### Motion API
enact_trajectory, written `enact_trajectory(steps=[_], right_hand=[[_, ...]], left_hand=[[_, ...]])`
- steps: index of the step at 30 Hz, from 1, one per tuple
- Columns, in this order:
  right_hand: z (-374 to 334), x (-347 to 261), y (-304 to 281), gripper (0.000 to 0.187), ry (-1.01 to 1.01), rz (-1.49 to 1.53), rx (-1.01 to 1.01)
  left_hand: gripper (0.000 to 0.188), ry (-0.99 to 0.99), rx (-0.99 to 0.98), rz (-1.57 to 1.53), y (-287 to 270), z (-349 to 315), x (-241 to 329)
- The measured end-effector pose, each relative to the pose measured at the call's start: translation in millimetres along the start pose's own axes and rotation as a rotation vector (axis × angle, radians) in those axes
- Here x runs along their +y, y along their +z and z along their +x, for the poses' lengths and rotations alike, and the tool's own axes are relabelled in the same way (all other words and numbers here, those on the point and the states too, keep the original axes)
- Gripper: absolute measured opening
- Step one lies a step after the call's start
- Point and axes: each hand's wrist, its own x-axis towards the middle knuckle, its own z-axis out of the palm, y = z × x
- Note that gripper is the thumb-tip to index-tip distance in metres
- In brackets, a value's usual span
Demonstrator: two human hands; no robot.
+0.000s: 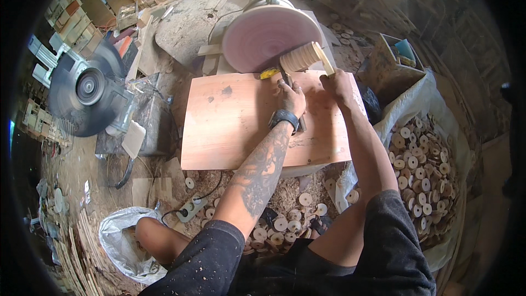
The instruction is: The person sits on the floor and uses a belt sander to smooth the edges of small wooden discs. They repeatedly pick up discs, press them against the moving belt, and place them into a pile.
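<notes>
A stack of round wooden discs (299, 57) lies against the lower right face of a large pinkish sanding disc (266, 35). From the stack's right end a pale wooden strip (326, 63) runs down to my right hand (338, 87), whose fingers are closed around it. My left hand (291, 100), with a dark band at the wrist, is closed on a dark bar (301, 125) just below the stack. The bar's upper end is at the stack. A small yellow piece (268, 73) shows beside it; whether they are joined is unclear. Both hands are over a wooden board (235, 120).
At left stands a circular saw with a dark blade (87, 87). A sack (460, 186) full of small holed wooden discs is at right, with a wooden box (392, 68) behind. Below the board are a power strip (192, 208), loose discs, shavings and a white sack (126, 241).
</notes>
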Motion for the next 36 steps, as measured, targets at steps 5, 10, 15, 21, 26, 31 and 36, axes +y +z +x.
enact_trajectory(steps=[5,10,15,21,26,31,36], right_hand=[[-4.6,-3.3,-5.1,0.026,-0.006,0.002,-0.031],[-6.4,-5.8,-7.4,0.026,-0.025,0.004,-0.049],[-7.3,-7.1,-6.2,0.027,-0.022,0.005,-0.057],[-9.1,-8.4,-8.7,0.025,0.018,0.007,-0.090],[-9.4,-7.9,-9.2,0.025,0.032,0.024,-0.112],[-8.6,-7.0,-6.2,0.026,0.013,0.023,-0.068],[-8.1,-6.0,-5.3,0.027,0.044,0.014,-0.098]], left_hand=[[0.046,0.020,0.011,0.018,1.1,1.5,-0.8],[0.046,0.028,0.036,0.079,0.7,0.7,1.4],[0.044,0.098,0.086,0.069,-0.1,-1.0,4.2],[0.043,0.006,0.029,0.058,-0.8,0.5,5.3],[0.044,0.024,0.031,0.070,3.2,8.3,-6.2],[0.044,0.092,0.087,0.124,6.2,11.7,-8.7],[0.043,-0.015,0.076,-0.011,6.7,2.0,1.5]])
